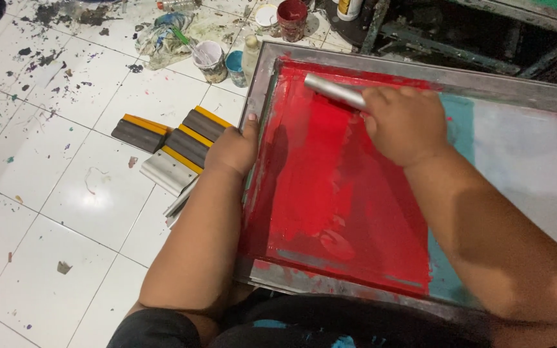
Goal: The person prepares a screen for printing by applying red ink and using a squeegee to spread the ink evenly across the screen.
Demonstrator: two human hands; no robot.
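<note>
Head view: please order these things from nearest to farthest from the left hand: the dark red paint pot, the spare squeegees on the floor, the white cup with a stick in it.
Measured from the left hand on the frame's left edge:
1. Spare squeegees, on the tiles just left of the hand.
2. White cup, up beyond the frame's corner.
3. Dark red paint pot, at the top, farthest.

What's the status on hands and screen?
Left hand grips screen frame edge. Right hand shut on metal squeegee, over red ink. Spare squeegees on the floor, apart from the frame.
</note>
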